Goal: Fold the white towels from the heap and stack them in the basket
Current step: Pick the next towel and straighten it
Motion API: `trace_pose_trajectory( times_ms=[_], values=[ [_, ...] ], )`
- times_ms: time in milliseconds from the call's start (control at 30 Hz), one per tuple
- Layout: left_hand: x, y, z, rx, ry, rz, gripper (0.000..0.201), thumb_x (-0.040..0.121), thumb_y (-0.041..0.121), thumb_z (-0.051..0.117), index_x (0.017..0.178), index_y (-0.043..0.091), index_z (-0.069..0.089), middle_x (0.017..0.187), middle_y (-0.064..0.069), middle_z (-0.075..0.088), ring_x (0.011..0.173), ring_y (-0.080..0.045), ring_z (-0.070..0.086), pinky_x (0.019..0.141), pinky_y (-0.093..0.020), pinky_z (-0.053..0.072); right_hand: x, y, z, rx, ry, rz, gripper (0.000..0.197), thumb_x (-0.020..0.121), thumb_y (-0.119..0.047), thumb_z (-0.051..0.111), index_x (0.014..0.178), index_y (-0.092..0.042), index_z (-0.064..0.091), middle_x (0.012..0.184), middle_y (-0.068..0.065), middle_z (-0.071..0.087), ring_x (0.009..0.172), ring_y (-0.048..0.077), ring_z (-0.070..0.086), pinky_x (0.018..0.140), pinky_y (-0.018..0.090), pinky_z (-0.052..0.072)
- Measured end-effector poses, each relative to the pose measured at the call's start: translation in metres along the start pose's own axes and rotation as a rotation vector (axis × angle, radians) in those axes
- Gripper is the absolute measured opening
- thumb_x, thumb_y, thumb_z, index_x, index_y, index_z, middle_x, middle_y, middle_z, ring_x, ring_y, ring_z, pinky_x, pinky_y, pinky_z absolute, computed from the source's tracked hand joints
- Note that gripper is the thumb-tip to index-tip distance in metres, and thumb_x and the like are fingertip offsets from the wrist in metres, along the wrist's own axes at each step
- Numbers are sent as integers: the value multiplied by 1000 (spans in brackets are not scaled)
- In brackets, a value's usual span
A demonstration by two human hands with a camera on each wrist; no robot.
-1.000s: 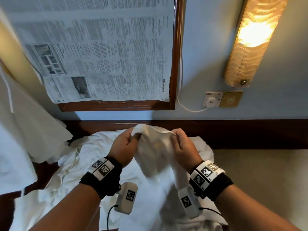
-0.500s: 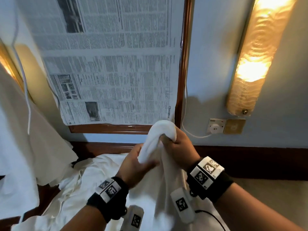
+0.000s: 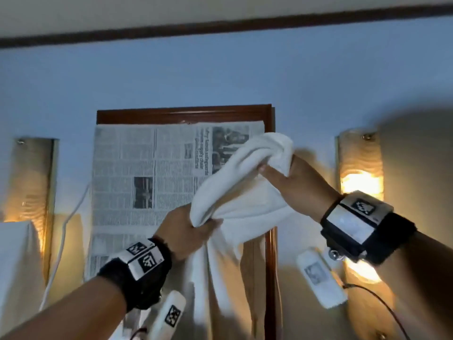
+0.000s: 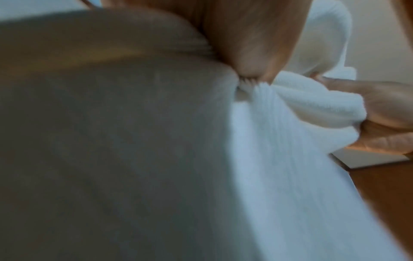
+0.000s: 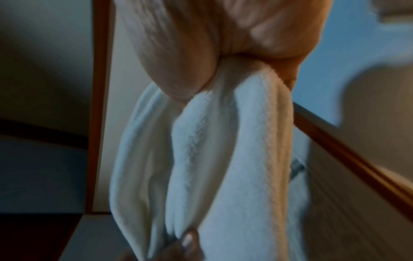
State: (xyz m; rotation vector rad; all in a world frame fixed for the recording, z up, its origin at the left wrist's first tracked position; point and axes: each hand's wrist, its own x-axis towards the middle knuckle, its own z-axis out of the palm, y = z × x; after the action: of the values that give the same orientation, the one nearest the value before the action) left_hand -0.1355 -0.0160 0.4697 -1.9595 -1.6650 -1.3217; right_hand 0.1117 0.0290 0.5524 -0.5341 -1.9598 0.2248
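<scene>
A white towel (image 3: 242,192) hangs bunched in the air in front of the wall, and both my hands hold it. My right hand (image 3: 286,177) grips its upper end, high and to the right. Lower and to the left, my left hand (image 3: 193,229) clutches a gathered fold, with the rest of the cloth falling below it. The left wrist view shows the towel (image 4: 290,141) pinched between thumb and fingers. In the right wrist view the towel (image 5: 212,159) hangs in thick folds from my palm. Neither the heap nor the basket is in view.
A wood-framed board covered with newspaper (image 3: 152,182) hangs on the blue wall behind the towel. Lit wall lamps stand at the left (image 3: 31,177) and the right (image 3: 360,173). White cloth (image 3: 17,266) drapes at the far left.
Both hands have lifted the towel up off the heap. The right hand went up and to the right, stretching the cloth away from the left hand. The head view tilted upward, losing the heap.
</scene>
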Motion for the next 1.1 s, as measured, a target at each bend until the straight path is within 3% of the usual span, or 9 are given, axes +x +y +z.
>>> trace_pose_trajectory(
  times_ms=[100,200,300,400,500,567,700,933,1100],
  values=[
    [41,41,-48,187,-39,120,27,88,61,59,89,34,58,81,10,64,77,-10,62,68,-25,50,32,-22,-41,-162,25,-128,28,97,-40,56,122,-27,61,112,-15,67,103,2,61,88,23,44],
    [63,73,-79,308,-41,146,29,91,60,54,85,32,54,79,7,61,79,-17,61,67,-24,45,51,-44,-77,-330,79,-171,41,96,-39,56,133,-22,56,125,-12,59,118,7,52,97,24,36],
    [79,99,-102,401,-49,219,29,91,61,54,96,32,57,82,10,63,74,-11,59,66,-25,43,59,-70,-98,-454,-2,-149,29,98,-36,55,127,-28,58,114,-15,57,108,6,51,81,13,33],
    [87,132,-104,174,-34,375,39,79,58,55,93,22,62,75,8,65,67,-12,61,64,-27,47,54,-92,-119,-512,-35,-160,7,100,-28,52,99,-29,58,93,-19,59,91,8,55,70,9,41],
    [78,177,-81,27,-166,413,48,76,57,61,113,26,57,88,14,68,82,-6,64,73,-25,51,42,-104,-139,-505,-72,-157,18,100,-16,47,94,-13,63,96,2,68,94,23,63,82,34,50],
    [69,212,-54,-8,-216,421,17,82,44,70,95,40,59,88,18,67,84,2,63,76,-22,50,31,-107,-157,-505,-96,-161,21,101,-18,46,95,-8,62,96,7,68,93,26,63,83,41,49],
    [55,288,-11,54,-122,459,33,86,22,57,60,22,38,54,8,40,51,-7,38,54,-19,31,-2,-100,-216,-483,-47,-127,23,103,-32,49,99,-14,63,95,-3,65,89,15,60,81,30,46],
    [50,441,52,-171,-147,459,27,74,40,48,74,15,58,70,-2,65,71,-27,61,74,-43,56,-105,-69,-399,-661,35,86,29,93,-52,56,109,-29,64,107,-10,66,101,12,61,93,35,48],
    [43,550,102,-304,-148,443,39,63,63,54,77,27,59,70,8,66,66,-14,63,66,-34,53,-196,-48,-539,-878,93,234,46,89,-50,63,84,-5,61,75,-3,63,65,12,57,64,29,44]
  ],
)
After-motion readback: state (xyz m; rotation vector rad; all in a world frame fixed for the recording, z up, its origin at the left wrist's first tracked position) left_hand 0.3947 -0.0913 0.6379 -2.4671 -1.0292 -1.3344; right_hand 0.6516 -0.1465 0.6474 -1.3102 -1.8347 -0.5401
